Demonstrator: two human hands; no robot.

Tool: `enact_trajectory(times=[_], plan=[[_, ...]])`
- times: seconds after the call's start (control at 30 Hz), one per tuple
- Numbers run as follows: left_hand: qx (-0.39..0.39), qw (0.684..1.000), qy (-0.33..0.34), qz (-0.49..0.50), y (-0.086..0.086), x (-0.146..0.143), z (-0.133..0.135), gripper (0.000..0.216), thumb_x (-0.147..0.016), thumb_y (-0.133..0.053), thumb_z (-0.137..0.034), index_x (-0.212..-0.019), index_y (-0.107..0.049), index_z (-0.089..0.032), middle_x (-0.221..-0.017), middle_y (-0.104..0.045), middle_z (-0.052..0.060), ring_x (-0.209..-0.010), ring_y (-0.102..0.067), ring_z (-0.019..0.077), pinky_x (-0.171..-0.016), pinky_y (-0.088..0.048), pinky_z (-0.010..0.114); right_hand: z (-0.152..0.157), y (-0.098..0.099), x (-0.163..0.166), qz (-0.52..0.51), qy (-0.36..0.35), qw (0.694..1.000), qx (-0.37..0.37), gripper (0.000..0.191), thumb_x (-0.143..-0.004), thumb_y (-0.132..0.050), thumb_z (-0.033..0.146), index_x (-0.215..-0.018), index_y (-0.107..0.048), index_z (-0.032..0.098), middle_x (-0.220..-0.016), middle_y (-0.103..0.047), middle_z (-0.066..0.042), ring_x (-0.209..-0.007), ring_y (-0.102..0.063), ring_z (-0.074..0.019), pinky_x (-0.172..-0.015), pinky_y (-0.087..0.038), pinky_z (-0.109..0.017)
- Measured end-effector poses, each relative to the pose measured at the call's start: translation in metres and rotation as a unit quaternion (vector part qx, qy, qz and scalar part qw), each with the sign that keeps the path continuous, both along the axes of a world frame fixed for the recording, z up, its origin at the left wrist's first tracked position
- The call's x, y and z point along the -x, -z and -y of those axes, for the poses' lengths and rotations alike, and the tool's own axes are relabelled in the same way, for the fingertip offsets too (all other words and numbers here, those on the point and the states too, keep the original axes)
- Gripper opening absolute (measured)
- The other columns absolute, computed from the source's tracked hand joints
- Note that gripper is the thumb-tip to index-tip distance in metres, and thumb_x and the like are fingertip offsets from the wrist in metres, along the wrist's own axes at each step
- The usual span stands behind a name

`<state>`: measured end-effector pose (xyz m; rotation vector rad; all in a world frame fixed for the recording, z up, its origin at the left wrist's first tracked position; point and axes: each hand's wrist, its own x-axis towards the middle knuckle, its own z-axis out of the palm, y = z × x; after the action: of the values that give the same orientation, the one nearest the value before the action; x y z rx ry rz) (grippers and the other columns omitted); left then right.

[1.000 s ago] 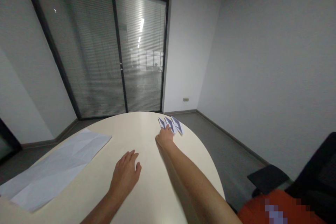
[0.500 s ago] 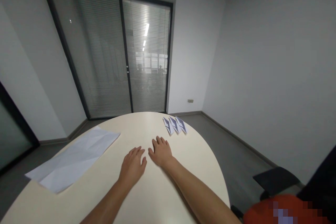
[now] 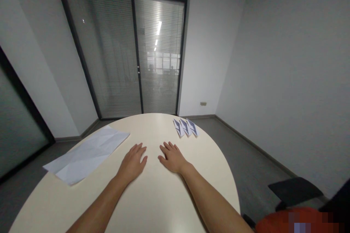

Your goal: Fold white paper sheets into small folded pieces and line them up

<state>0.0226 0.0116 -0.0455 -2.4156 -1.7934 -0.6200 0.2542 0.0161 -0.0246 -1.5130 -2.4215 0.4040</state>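
Note:
Both of my hands rest palm down on a cream round table (image 3: 153, 204), a short gap between them. My left hand (image 3: 133, 162) has its fingers stretched forward and holds nothing. To its left lies a large creased sheet of white paper (image 3: 87, 156), apart from the fingers. My right hand (image 3: 172, 157) is flat too, fingers spread, with nothing in it. Just beyond it, three folded paper pieces (image 3: 186, 127), white with bluish-grey parts, stand side by side near the far right edge of the table.
A chair with a red seat (image 3: 279, 220) and a black armrest (image 3: 295, 191) stands at the lower right. Behind the table are a glass partition with blinds (image 3: 117, 58) and a white wall with a socket (image 3: 203, 103).
My hands have moved apart, the left one shifting left and forward. The whole view has swung slightly, so the table items appear further right. The papers stay where they lay.

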Motion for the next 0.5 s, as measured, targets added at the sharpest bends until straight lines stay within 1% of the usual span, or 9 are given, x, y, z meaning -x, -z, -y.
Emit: enact_trajectory(times=[0.07, 0.17, 0.23, 0.33, 0.4, 0.5], plan=[[-0.020, 0.998, -0.056, -0.016, -0.005, 0.015, -0.005, 0.047, -0.094, -0.044, -0.032, -0.133, -0.061, -0.013, -0.149, -0.050, 0.015, -0.140, -0.043, 0.0303, -0.118, -0.033, 0.043, 0.000, 0.000, 0.000, 0.002, -0.002, 1.000, 0.000, 0.064, -0.098, -0.040, 0.052, -0.153, -0.038, 0.018, -0.162, -0.026, -0.015, -0.150, -0.017, -0.0352, -0.120, -0.015, -0.054], [-0.025, 0.984, -0.168, -0.054, -0.011, 0.044, -0.009, 0.053, -0.093, -0.044, -0.037, -0.139, -0.056, -0.013, -0.155, -0.041, 0.018, -0.143, -0.036, 0.0388, -0.115, -0.032, 0.049, -0.001, 0.000, 0.000, 0.003, -0.002, 1.000, 0.004, 0.065, -0.098, -0.040, 0.051, -0.153, -0.038, 0.017, -0.162, -0.026, -0.015, -0.150, -0.017, -0.0356, -0.120, -0.014, -0.054], [-0.015, 0.969, -0.236, -0.066, -0.011, 0.064, -0.011, 0.059, -0.094, -0.043, -0.043, -0.146, -0.049, -0.015, -0.158, -0.036, 0.018, -0.144, -0.030, 0.0434, -0.114, -0.030, 0.053, -0.001, -0.001, 0.001, 0.003, 0.000, 1.000, 0.009, 0.065, -0.098, -0.040, 0.051, -0.153, -0.037, 0.017, -0.163, -0.025, -0.015, -0.151, -0.016, -0.0356, -0.120, -0.014, -0.054], [0.015, 0.946, -0.321, -0.040, -0.005, 0.089, -0.013, 0.066, -0.095, -0.037, -0.052, -0.152, -0.040, -0.018, -0.161, -0.028, 0.019, -0.146, -0.023, 0.0469, -0.113, -0.025, 0.058, -0.001, -0.002, 0.003, 0.002, -0.003, 1.000, 0.013, 0.066, -0.098, -0.039, 0.052, -0.153, -0.037, 0.017, -0.163, -0.024, -0.014, -0.151, -0.016, -0.0356, -0.120, -0.014, -0.054], [0.054, 0.937, -0.344, -0.015, 0.001, 0.098, -0.016, 0.069, -0.096, -0.032, -0.056, -0.154, -0.036, -0.019, -0.162, -0.026, 0.019, -0.146, -0.023, 0.0474, -0.114, -0.023, 0.059, 0.000, -0.003, 0.004, 0.002, -0.007, 1.000, 0.010, 0.066, -0.098, -0.039, 0.052, -0.153, -0.037, 0.016, -0.163, -0.025, -0.015, -0.151, -0.016, -0.0358, -0.120, -0.014, -0.054], [0.123, 0.934, -0.334, 0.013, 0.006, 0.095, -0.019, 0.071, -0.096, -0.027, -0.061, -0.154, -0.037, -0.021, -0.162, -0.028, 0.017, -0.146, -0.025, 0.0458, -0.114, -0.023, 0.060, 0.000, -0.002, 0.004, 0.003, -0.006, 1.000, 0.009, 0.065, -0.098, -0.038, 0.052, -0.153, -0.038, 0.016, -0.162, -0.025, -0.015, -0.151, -0.016, -0.0352, -0.120, -0.014, -0.054]])
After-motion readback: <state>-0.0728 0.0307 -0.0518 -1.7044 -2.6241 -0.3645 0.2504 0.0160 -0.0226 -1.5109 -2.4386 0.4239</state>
